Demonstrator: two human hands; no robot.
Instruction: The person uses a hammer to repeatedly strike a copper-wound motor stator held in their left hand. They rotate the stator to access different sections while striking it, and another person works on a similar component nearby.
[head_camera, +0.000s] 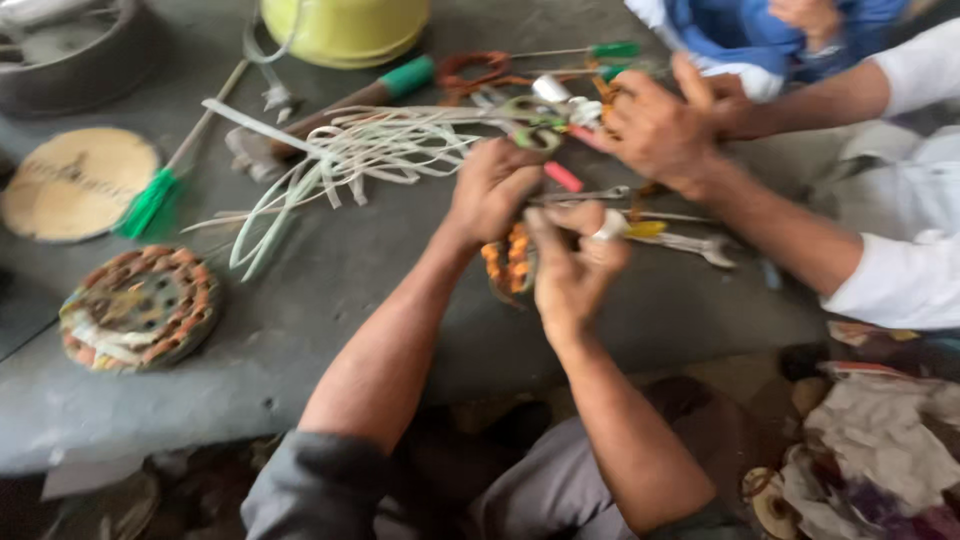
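While the frame is smeared with motion blur, the left hand (492, 188) can be seen curled over the top of a round coil (512, 260) wound with orange-copper wire, its fingers bent down onto the upper edge, and the right hand (572, 262) closes on the same coil from the near side, thumb and fingers pinched around its right rim. The coil sits between the two hands, lifted just above the grey table (330, 290) near its front edge (only a narrow slice of it shows between the palms). Beyond the left hand lies a bundle of pale green-white strips (340, 160), fanned out across the table, with scissors (530, 125) at its right end. A co-worker's hand (655, 130), on an arm in a white sleeve, reaches in from the right and rests among small tools just behind the coil. A flat spanner (690, 243) lies right of the right hand. Further left are a second wound coil (140, 308), a round wooden disc (78, 182), and a green-handled screwdriver (150, 200); a yellow-green tub (345, 30) stands at the far edge.
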